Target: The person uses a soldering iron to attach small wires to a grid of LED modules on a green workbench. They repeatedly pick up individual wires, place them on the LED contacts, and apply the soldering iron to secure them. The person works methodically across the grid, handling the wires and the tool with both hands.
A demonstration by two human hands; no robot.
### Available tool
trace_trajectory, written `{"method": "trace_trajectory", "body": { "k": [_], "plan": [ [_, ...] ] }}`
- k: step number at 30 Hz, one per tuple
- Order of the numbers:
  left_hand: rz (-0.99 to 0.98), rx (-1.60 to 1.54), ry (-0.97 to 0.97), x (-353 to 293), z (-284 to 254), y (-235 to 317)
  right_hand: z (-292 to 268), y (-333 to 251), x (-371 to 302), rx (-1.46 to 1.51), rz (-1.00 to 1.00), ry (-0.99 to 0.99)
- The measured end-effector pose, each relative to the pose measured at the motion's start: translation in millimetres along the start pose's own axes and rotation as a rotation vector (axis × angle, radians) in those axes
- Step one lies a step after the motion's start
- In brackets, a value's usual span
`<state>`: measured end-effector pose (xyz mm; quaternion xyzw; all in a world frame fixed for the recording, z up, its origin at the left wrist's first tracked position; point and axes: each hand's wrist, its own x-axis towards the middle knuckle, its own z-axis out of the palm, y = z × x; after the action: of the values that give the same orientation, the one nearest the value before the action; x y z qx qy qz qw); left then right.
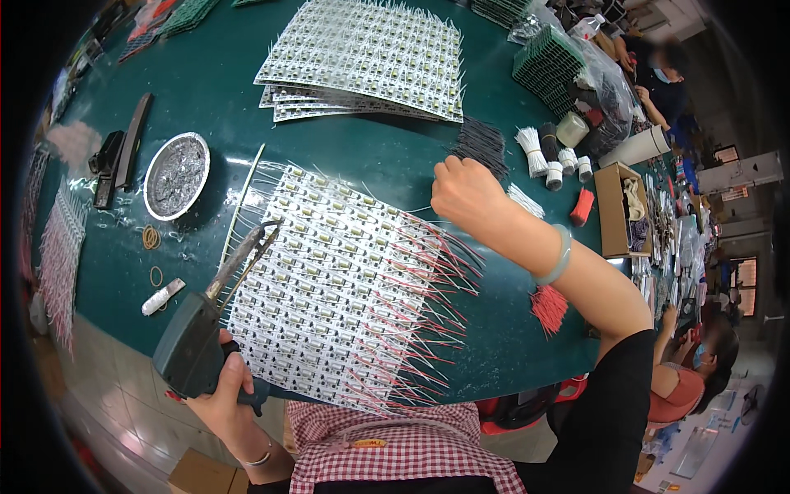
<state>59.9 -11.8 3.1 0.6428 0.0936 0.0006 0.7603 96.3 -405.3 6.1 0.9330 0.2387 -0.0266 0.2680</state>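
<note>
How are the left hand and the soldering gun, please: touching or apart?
Touching. The head view shows the left hand wrapped around the handle of the soldering gun, with no gap between them.

- Soldering gun (191,342), mine: matt plastic body; barrel (224,278) dull, stained metal.
- Circuit board sheet (329,284) before me: smooth white face, rough with small parts.
- Red wires (428,280): plastic-looking skins.
- Tabletop (504,346): smooth, glossy (I note glare on its left side).
- Bowl contents (177,174): silvery, metallic-looking, rough.
- My apron (395,468): matt checked cloth.
- My bangle (564,252): smooth, polished; material unclear.
- Box (609,210): matt brown cardboard.
</note>
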Motion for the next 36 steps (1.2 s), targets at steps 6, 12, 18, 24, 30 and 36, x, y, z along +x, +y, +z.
{"method": "trace_trajectory", "body": {
  "k": [6, 12, 18, 24, 30, 36],
  "plan": [
    [0.018, 0.013, -0.012, -2, 13, 8, 3, -6, 2, -0.036, 0.043, -0.048],
    [-0.021, 0.036, -0.067, -14, 52, 35, 11, -17, 2, -0.091, 0.029, -0.037],
    [-0.152, 0.097, -0.143, -25, 65, 32, 10, -16, -1, 0.039, 0.129, 0.064],
    [-0.058, 0.171, -0.153, -15, 85, 9, 0, -43, -11, 0.562, 0.347, 0.483],
    [-0.050, 0.253, -0.274, -10, 83, -12, 11, -83, -17, 0.810, 0.453, 0.599],
    [-0.072, 0.295, -0.262, -14, 96, -16, 11, -85, -14, 0.748, 0.440, 0.609]
  ]
}}
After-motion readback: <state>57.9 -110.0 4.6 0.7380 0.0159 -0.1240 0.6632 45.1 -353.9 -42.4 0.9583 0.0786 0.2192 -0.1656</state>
